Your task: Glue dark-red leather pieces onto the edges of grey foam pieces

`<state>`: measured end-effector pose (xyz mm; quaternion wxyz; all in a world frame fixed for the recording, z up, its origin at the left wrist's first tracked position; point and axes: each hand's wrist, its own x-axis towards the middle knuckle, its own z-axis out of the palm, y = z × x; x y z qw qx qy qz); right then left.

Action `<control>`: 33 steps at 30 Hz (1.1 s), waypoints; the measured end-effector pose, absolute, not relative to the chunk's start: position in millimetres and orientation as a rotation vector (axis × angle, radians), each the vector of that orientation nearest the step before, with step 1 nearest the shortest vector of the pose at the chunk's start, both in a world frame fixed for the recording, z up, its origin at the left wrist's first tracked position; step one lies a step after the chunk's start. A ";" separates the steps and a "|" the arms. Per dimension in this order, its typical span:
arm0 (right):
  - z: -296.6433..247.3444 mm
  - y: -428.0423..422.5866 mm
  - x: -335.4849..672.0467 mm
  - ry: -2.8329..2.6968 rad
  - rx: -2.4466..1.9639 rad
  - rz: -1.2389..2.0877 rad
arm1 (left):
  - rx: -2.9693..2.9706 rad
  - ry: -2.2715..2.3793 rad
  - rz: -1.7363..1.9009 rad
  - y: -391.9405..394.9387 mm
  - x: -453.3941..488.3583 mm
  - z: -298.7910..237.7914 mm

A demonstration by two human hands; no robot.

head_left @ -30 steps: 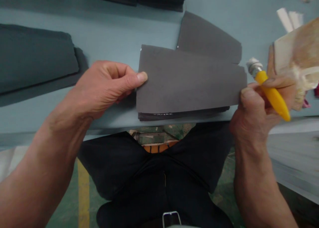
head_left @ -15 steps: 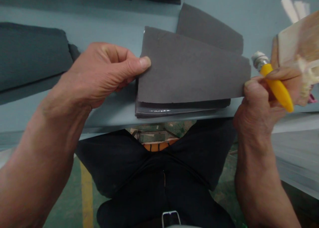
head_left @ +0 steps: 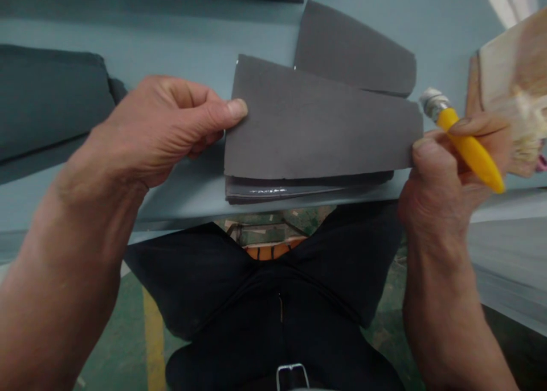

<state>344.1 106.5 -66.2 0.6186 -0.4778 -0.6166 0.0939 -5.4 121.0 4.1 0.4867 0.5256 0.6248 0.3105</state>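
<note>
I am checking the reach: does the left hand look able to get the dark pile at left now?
Probably yes: the dark pile lies beside the left hand, with nothing seen between, though it pinches the grey sheet.

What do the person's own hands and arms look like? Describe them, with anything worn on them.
The left hand and right hand are ungloved. The left forearm and right forearm are bare, with no sleeves in view, and neither wrist shows a watch or band. Some fingers are hidden, so rings cannot be ruled out.
</note>
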 end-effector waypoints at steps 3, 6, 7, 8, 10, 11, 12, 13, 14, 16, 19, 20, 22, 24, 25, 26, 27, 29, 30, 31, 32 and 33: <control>-64.9 103.9 346.1 -1.409 -1.084 0.270 | 1.273 1.473 0.768 120.1 -3.2 2.2; -62.5 102.1 346.2 -1.400 -1.021 0.299 | 1.237 1.439 0.777 119.7 -1.2 -0.1; -61.8 101.8 345.8 -1.395 -1.011 0.301 | 1.230 1.417 0.786 119.5 -0.9 -0.6; -61.3 101.5 345.3 -1.388 -1.009 0.299 | 1.227 1.397 0.795 119.4 -0.7 -0.9; -60.8 101.3 344.8 -1.376 -1.010 0.301 | 1.224 1.384 0.797 119.1 -0.7 -0.9; -60.9 101.3 345.0 -1.374 -1.005 0.308 | 1.222 1.391 0.789 118.9 -0.8 -0.8; -61.0 101.4 345.5 -1.374 -0.998 0.320 | 1.221 1.401 0.780 118.7 -1.0 -0.6; -61.2 101.4 346.0 -1.373 -0.997 0.337 | 1.223 1.412 0.768 118.6 -1.1 -0.5; -61.3 101.4 346.5 -1.367 -0.995 0.348 | 1.226 1.418 0.759 118.4 -1.3 -0.5; -60.6 100.6 346.5 -1.345 -0.995 0.362 | 1.238 1.419 0.750 118.5 -1.5 -0.8; -55.9 96.9 342.8 -1.318 -1.028 0.387 | 1.245 1.429 0.738 119.6 -1.7 -1.7; -53.5 95.2 340.7 -1.309 -1.056 0.409 | 1.250 1.433 0.735 120.2 -1.8 -2.2; -48.8 91.8 336.6 -1.285 -1.117 0.457 | 1.270 1.436 0.730 121.4 -2.3 -3.1; -45.5 89.8 333.7 -1.263 -1.155 0.490 | 1.293 1.433 0.729 122.2 -2.8 -4.0; -44.7 89.5 332.9 -1.259 -1.156 0.493 | 1.297 1.431 0.730 122.4 -2.8 -4.3; -44.5 89.6 332.5 -1.261 -1.158 0.496 | 1.297 1.431 0.735 122.3 -2.7 -4.4; -44.7 90.0 332.5 -1.263 -1.159 0.495 | 1.294 1.430 0.739 122.2 -2.4 -4.4; -45.9 91.1 333.1 -1.275 -1.159 0.498 | 1.288 1.434 0.749 121.5 -1.9 -4.3; -46.6 91.7 333.6 -1.279 -1.163 0.503 | 1.290 1.437 0.752 121.0 -1.8 -4.3; -47.2 92.1 333.9 -1.283 -1.166 0.509 | 1.292 1.444 0.751 120.6 -1.9 -4.4; -47.6 92.4 334.1 -1.285 -1.166 0.515 | 1.295 1.449 0.748 120.3 -2.2 -4.5; -47.8 92.7 334.2 -1.286 -1.164 0.516 | 1.296 1.453 0.746 120.0 -2.7 -4.8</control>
